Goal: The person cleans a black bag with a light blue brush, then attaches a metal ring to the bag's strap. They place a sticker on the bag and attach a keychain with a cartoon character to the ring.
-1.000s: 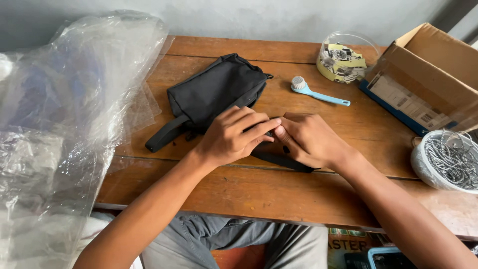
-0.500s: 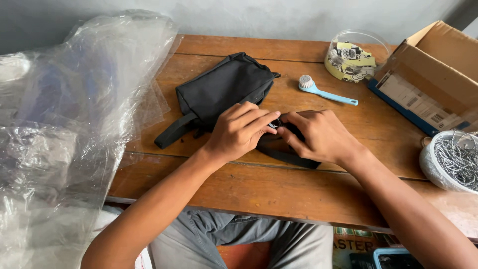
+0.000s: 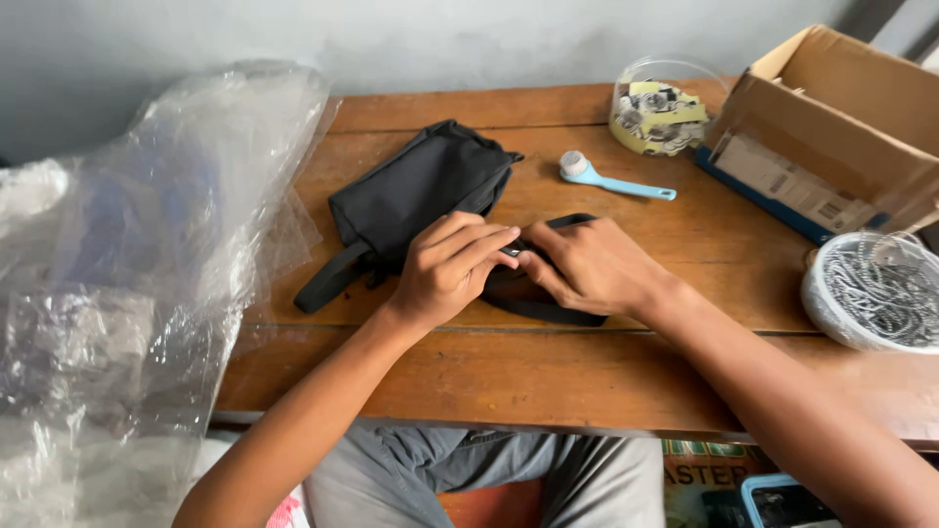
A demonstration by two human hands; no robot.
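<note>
A black fabric pouch (image 3: 416, 191) lies on the wooden table (image 3: 548, 372), with a black strap (image 3: 533, 308) running from it toward me. My left hand (image 3: 445, 269) and my right hand (image 3: 587, 266) meet over the strap, fingertips pinching a small fitting between them. The fitting itself is mostly hidden by my fingers. A second strap end (image 3: 328, 282) sticks out to the left of the pouch.
A heap of clear plastic bags (image 3: 127, 284) fills the left side. At the back stand a clear tub of small items (image 3: 657, 115), a light blue brush (image 3: 611, 180) and an open cardboard box (image 3: 841, 127). A white bowl of metal chain (image 3: 875, 293) sits at the right edge.
My hands stay together on the strap; the fingers have shifted slightly. The view has drifted a little, so everything sits further right in the picture.
</note>
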